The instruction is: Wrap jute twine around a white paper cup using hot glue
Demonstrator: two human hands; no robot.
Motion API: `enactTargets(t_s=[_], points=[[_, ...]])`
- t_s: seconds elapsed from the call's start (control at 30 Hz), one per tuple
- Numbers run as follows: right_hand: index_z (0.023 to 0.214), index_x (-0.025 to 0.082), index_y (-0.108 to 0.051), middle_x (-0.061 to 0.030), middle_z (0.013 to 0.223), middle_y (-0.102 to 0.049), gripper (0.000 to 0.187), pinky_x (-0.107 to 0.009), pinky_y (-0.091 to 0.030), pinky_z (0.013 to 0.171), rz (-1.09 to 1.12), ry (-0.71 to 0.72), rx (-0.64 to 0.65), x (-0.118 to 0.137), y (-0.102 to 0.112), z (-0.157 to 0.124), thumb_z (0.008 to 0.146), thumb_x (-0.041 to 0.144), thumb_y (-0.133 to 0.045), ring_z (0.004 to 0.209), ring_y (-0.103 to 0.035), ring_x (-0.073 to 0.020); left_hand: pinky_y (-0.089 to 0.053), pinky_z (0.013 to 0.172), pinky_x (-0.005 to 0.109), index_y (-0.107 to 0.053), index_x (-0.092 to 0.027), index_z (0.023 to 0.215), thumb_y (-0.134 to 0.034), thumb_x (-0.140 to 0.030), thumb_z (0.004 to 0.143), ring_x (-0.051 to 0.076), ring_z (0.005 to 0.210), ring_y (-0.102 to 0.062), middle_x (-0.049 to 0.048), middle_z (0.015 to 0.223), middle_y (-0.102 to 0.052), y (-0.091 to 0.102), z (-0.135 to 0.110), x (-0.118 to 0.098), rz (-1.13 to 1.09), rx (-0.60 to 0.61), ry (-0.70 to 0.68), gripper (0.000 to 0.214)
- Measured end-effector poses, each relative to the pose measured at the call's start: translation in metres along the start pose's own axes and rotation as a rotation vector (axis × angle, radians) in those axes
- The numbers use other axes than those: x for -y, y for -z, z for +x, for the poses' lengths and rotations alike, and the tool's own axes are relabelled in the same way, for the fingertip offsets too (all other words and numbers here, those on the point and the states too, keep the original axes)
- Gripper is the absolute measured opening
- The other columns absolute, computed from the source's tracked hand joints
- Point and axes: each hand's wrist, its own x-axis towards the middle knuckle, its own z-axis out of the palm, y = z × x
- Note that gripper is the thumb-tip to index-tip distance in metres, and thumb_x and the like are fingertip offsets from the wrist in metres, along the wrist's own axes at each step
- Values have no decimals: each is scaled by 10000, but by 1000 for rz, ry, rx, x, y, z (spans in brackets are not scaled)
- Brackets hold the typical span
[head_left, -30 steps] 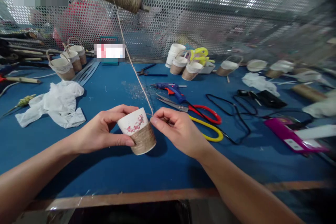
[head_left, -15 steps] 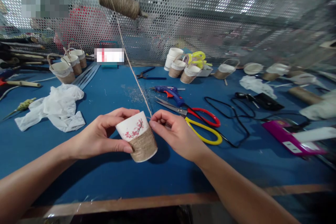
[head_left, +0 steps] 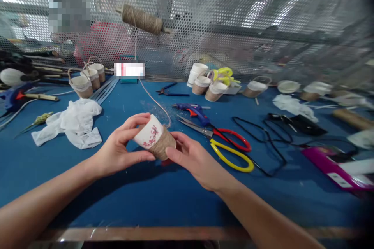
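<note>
Between my hands is a white paper cup (head_left: 149, 134) with pink blossom printed on it, tilted, its rim toward the left. Twine is wound around the lower half of the cup. My left hand (head_left: 124, 144) grips it near the rim, thumb below and fingers over the top. My right hand (head_left: 187, 153) clasps the wound base, thumb in front; its other fingers are partly hidden behind the cup. A slack strand of twine (head_left: 154, 99) curves from the cup back to the twine spool (head_left: 142, 18) on the mesh.
Scissors (head_left: 216, 140) and a blue glue gun (head_left: 194, 112) lie right of my hands, with pliers (head_left: 172, 90) behind. White cloth (head_left: 70, 122) lies at left. Finished cups (head_left: 82, 85) with handles stand at back left, others at back right. A purple power strip (head_left: 330, 167) sits far right.
My right hand has moved from pinching the twine beside the cup to clasping the cup's base. The twine has gone from taut to slack, and the cup tilts further.
</note>
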Motion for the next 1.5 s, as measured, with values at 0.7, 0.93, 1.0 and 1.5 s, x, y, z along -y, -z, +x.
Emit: enactTargets(t_s=[0.7, 0.93, 1.0, 1.5], points=[[1072, 244, -437, -76, 1101, -486, 429, -422, -495, 822, -747, 326, -280, -17, -2, 4, 703, 215, -654, 981, -540, -222, -362, 907, 386, -670, -158, 748, -641, -234, 697, 219, 941, -511, 60, 941, -558, -6, 2, -10, -63, -48, 468, 97], [1077, 229, -432, -78, 1101, -478, 430, -398, -494, 808, -823, 353, -288, -17, -4, 4, 706, 206, -648, 990, -524, -217, -371, 897, 355, -677, -149, 752, -612, -210, 711, 201, 902, -537, 48, 884, -583, -7, 2, -9, -164, -25, 498, 98], [1081, 225, -430, -77, 1101, -475, 436, -391, -495, 803, -838, 361, -287, -17, -5, 4, 705, 205, -650, 983, -525, -213, -369, 894, 348, -673, -145, 726, -614, -207, 704, 200, 897, -535, 45, 873, -579, -8, 2, -9, -169, -36, 502, 89], [965, 201, -580, -74, 1050, -581, 202, -367, -418, 917, -556, 340, -121, 3, 2, 13, 860, 325, -459, 1014, -544, -181, -391, 849, 330, -662, -136, 776, -583, -216, 720, 196, 891, -511, 56, 900, -543, -12, 0, -14, -232, 91, 476, 126]])
